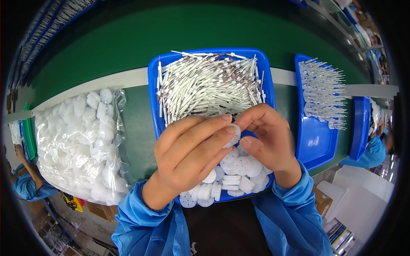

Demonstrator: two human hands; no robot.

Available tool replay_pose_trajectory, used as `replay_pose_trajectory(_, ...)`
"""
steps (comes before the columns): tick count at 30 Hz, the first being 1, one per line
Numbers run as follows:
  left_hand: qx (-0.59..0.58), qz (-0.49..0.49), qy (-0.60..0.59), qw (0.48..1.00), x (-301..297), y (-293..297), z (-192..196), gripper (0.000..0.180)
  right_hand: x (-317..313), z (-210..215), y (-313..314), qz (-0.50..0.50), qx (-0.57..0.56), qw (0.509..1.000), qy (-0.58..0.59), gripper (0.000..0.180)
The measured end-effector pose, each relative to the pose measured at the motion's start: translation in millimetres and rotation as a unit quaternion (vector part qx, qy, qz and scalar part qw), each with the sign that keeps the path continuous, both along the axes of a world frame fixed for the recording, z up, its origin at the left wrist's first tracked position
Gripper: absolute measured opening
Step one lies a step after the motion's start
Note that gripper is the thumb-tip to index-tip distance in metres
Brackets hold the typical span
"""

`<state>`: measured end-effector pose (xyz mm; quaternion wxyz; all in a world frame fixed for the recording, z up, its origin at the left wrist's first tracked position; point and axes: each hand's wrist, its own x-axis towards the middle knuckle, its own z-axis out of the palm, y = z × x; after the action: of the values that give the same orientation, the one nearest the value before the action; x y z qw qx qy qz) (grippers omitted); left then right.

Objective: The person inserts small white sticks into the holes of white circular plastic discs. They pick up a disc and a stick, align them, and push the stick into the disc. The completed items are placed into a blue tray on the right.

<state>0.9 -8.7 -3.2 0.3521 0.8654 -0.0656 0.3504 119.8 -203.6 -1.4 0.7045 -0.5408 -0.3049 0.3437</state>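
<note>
Both hands pinch one white disc over the blue tray

Left hand point(188, 155) and right hand point(267, 138) close fingertips on a white disc point(234, 135) at picture centre, above the blue tray point(154, 85). White rods point(209, 85) fill its 12 o'clock half, loose discs point(232, 173) its 6 o'clock end. Finished pieces point(322, 91) lie at 3 o'clock; by my judgement, most stock remains, including the bag of discs point(81, 149) at 9 o'clock.

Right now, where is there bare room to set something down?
Bare green strip between the plastic bag of white discs and the middle blue tray; the right blue tray is bare in its near half. The middle tray is crowded, both hands above it.
</note>
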Motion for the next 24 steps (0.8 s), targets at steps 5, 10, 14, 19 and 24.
replay_pose_trajectory(5, 0.001, -0.003, 0.000, 1.000, -0.9, 0.4, 0.5, 0.050, -0.4, -1.4, 0.5, -0.001, -0.002, 1.000, -0.010, 0.040)
replay_pose_trajectory(10, -0.001, -0.014, -0.010, 1.000, 1.5, -0.3, -6.0, 0.048, -3.4, 7.5, 4.9, -0.034, -0.040, 0.997, -0.048, 0.033)
replay_pose_trajectory(14, 0.042, -0.062, 0.000, 0.997, -0.9, 9.4, -6.0, 0.036, -3.4, 15.2, 3.9, -0.040, -0.094, 0.995, 0.000, 0.021)
replay_pose_trajectory(19, -0.221, -0.007, -0.074, 0.972, -11.9, 34.7, -20.3, 0.042, -5.9, 27.9, 21.7, -0.041, -0.212, 0.871, -0.442, 0.010)
replay_pose_trajectory(24, -0.390, 0.020, 0.036, 0.920, -16.5, 34.6, -16.7, 0.042, -24.1, 5.8, 51.9, 0.009, -0.226, 0.699, -0.678, 0.007)
